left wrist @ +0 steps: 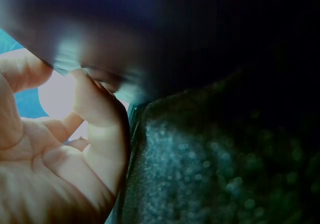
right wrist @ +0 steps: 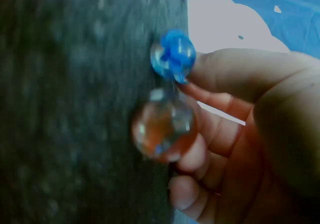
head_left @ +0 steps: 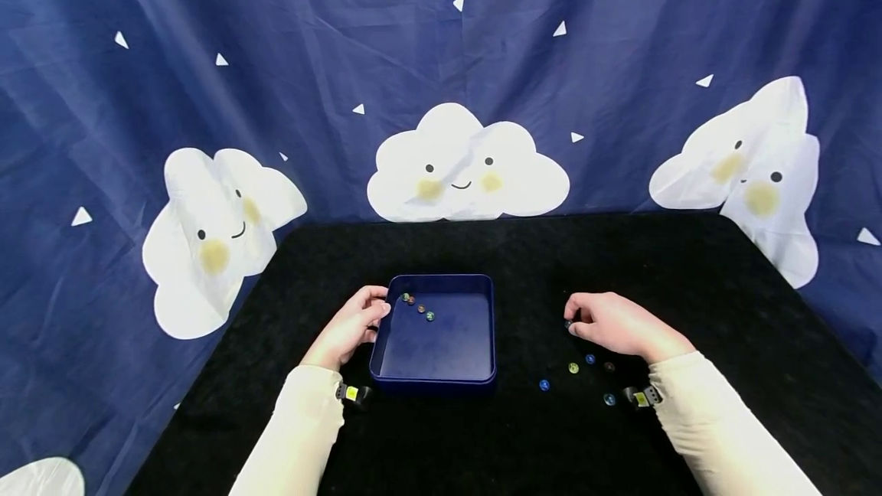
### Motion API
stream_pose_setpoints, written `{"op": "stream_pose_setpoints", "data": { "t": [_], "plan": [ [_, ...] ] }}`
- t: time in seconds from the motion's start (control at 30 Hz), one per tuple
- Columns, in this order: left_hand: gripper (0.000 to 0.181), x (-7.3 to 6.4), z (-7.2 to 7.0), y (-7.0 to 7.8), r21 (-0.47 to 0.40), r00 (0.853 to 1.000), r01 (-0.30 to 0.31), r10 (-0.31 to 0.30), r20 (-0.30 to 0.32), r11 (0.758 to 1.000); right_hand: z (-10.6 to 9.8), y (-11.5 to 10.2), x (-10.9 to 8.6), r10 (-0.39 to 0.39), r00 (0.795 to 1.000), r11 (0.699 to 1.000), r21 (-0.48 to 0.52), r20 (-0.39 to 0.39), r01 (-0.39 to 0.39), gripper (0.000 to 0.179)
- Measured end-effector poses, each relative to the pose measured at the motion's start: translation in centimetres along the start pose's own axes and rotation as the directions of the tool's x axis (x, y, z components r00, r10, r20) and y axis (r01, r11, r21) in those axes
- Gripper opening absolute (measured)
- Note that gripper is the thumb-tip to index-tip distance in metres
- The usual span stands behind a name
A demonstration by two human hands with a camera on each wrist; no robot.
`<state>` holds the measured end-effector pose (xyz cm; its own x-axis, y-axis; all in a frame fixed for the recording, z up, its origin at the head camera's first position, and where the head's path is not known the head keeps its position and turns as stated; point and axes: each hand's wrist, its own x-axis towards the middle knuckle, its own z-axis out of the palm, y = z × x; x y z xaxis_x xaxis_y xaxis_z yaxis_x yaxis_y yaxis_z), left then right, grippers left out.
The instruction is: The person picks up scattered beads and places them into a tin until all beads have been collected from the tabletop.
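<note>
mostly hidden glass marble, right hand pinching; left hand gripping square blue tray, four marbles inside, five marbles rightward

So there's a smooth, shallow, square dark blue tray with rounded corners sitting flat on the black tabletop, left wall gripped by the left hand. Inside, four small round glass marbles trail diagonally from near the far left corner: greenish ones at the ends, orange-brown ones between. Five more lie loose to the tray's right: a deep blue marble closest to it, then a yellow-green marble, another blue marble, a brownish marble and a paler blue marble. One dark bluish marble, mostly hidden, is in the right hand's fingers.
</note>
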<state>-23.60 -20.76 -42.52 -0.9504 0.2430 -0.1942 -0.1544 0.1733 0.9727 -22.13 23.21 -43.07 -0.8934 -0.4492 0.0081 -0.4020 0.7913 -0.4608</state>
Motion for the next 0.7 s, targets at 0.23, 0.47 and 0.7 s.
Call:
{"op": "stream_pose_setpoints", "data": {
  "t": [0.23, 0.47, 0.7],
  "plan": [
    [0.043, 0.1, -0.1, 0.1, 0.004, 1.000, 0.009, -0.009, 0.005, 1.000, 0.2, 0.2, 0.0, -0.024, 1.000, 1.000, -0.004, -0.005, 0.024, 0.014],
    [0.043, 0.1, -0.1, 0.2, -0.004, 1.000, -0.004, 0.004, 0.002, 1.000, -0.5, -1.1, 0.5, -0.062, 0.997, 0.998, -0.023, -0.043, 0.061, 0.013],
    [0.044, 0.2, -0.1, -0.1, -0.008, 1.000, 0.006, -0.005, 0.009, 1.000, -0.6, -3.0, 1.2, -0.111, 0.990, 0.991, -0.082, -0.084, 0.104, 0.013]
  ]
}}
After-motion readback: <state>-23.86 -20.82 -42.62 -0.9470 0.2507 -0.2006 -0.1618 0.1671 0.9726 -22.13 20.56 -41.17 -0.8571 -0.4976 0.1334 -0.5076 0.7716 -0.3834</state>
